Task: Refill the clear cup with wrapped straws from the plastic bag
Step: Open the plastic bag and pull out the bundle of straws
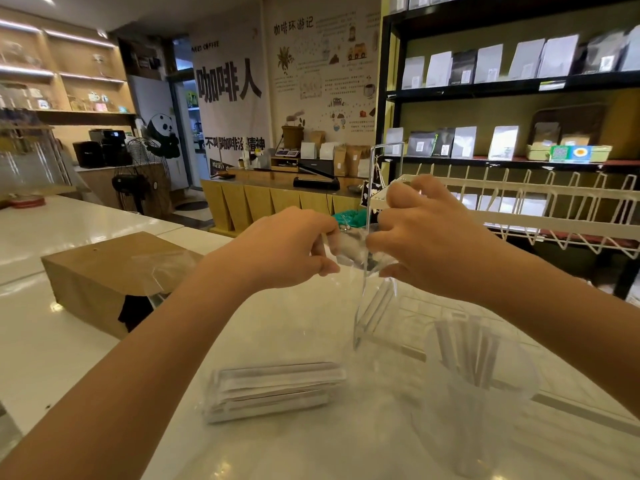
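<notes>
On the white counter [69, 341] nearest you, one clear cup [485, 403] holds several paper-wrapped straws [467, 351]; left of it lies a stack of wrapped straws [273, 389] inside clear film. Above, your left hand [291, 247] and right hand [426, 233] both pinch the transparent plastic bag [363, 265] top. One brown paper bag [114, 271] lies farther left.

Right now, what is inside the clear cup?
The clear cup holds several wrapped straws standing upright, leaning on its rim. Their lower ends blur through the wall, so an exact count cannot be told. Both hands are up at the plastic bag.
</notes>
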